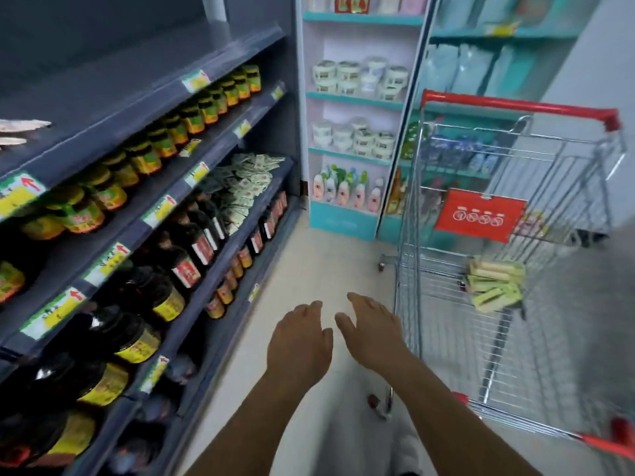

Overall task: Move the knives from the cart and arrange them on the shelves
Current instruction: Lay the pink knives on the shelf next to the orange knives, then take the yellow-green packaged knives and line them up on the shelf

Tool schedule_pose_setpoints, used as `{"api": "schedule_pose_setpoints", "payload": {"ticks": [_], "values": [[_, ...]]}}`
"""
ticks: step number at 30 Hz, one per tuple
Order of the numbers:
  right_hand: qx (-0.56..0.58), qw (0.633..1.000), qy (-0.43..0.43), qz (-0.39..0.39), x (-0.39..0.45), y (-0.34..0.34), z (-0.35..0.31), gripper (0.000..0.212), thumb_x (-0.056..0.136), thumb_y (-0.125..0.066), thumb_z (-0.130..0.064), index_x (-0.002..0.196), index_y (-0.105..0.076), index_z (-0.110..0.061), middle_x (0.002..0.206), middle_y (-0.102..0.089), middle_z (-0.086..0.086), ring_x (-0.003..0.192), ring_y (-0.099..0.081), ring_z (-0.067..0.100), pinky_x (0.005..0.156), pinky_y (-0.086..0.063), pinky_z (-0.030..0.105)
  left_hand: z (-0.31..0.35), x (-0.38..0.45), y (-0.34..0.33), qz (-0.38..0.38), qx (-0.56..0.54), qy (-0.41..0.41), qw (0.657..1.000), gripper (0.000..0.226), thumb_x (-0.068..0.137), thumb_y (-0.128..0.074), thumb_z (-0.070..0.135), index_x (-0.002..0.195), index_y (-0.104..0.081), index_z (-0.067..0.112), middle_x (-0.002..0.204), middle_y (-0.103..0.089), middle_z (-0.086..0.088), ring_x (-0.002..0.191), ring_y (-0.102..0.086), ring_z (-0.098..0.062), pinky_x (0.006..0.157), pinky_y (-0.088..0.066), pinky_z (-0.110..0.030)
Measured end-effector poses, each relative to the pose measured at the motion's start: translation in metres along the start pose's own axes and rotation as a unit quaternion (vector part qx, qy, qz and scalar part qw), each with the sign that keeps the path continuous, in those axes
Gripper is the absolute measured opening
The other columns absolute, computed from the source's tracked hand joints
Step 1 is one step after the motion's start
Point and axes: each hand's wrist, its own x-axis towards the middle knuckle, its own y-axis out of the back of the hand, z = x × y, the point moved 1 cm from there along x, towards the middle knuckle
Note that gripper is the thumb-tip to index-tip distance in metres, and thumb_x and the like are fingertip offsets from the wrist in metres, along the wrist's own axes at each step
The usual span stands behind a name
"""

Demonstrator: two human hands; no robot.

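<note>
Both empty: left hand (299,341) and right hand (372,333) out side by side over the floor (309,269), fingers loose and spread. Packaged knives (494,286) heaped in the cart (515,104), just right. Dark shelves (144,80) along the left, upper one mostly bare.

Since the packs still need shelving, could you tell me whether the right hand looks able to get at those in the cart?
Probably yes: the right hand is empty beside the cart, whose open top leaves the packs uncovered.
</note>
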Motion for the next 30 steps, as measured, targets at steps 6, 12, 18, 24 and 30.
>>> {"api": "schedule_pose_setpoints", "payload": {"ticks": [6, 12, 18, 24, 30], "values": [[0.036, 0.995, -0.089, 0.003, 0.014, 0.019, 0.105, 0.053, 0.1, -0.034, -0.044, 0.148, -0.029, -0.023, 0.154, -0.032, 0.0, 0.142, -0.029, 0.021, 0.116, -0.019, 0.041, 0.086, 0.04, -0.052, -0.06, 0.005, -0.042, 0.997, 0.054, 0.1, -0.039, 0.035, 0.149, -0.025, 0.019, 0.15, -0.036, -0.001, 0.135, -0.037, -0.017, 0.11, -0.028, -0.028], [0.075, 0.989, -0.13, -0.01, 0.051, 0.05, 0.217, 0.05, 0.1, -0.037, -0.039, 0.145, -0.034, -0.019, 0.149, -0.039, 0.002, 0.136, -0.035, 0.02, 0.112, -0.023, 0.038, 0.174, 0.102, -0.104, -0.107, 0.004, -0.038, 0.994, 0.047, 0.098, -0.042, 0.03, 0.143, -0.035, 0.018, 0.141, -0.046, -0.003, 0.127, -0.044, -0.02, 0.104, -0.034, -0.03], [0.113, 0.977, -0.182, -0.009, 0.101, 0.068, 0.315, 0.052, 0.099, -0.039, -0.04, 0.145, -0.034, -0.017, 0.149, -0.039, 0.004, 0.135, -0.037, 0.022, 0.11, -0.029, 0.038, 0.245, 0.164, -0.156, -0.141, 0.004, -0.05, 0.989, 0.055, 0.099, -0.041, 0.032, 0.15, -0.023, 0.021, 0.148, -0.038, -0.003, 0.133, -0.037, -0.019, 0.107, -0.033, -0.031], [0.178, 0.957, -0.228, 0.031, 0.15, 0.074, 0.391, 0.053, 0.097, -0.042, -0.034, 0.145, -0.033, -0.012, 0.145, -0.043, 0.009, 0.129, -0.043, 0.025, 0.105, -0.034, 0.036, 0.29, 0.235, -0.2, -0.155, 0.03, -0.084, 0.984, 0.059, 0.099, -0.041, 0.031, 0.152, -0.016, 0.022, 0.154, -0.029, -0.001, 0.138, -0.031, -0.019, 0.112, -0.031, -0.032], [0.251, 0.918, -0.294, 0.091, 0.198, 0.064, 0.448, 0.06, 0.096, -0.049, -0.028, 0.149, -0.026, -0.012, 0.14, -0.047, 0.014, 0.126, -0.046, 0.027, 0.098, -0.038, 0.033, 0.32, 0.316, -0.248, -0.182, 0.056, -0.148, 0.971, 0.064, 0.099, -0.042, 0.029, 0.153, -0.01, 0.017, 0.155, -0.025, -0.004, 0.14, -0.027, -0.022, 0.114, -0.028, -0.036]]}}
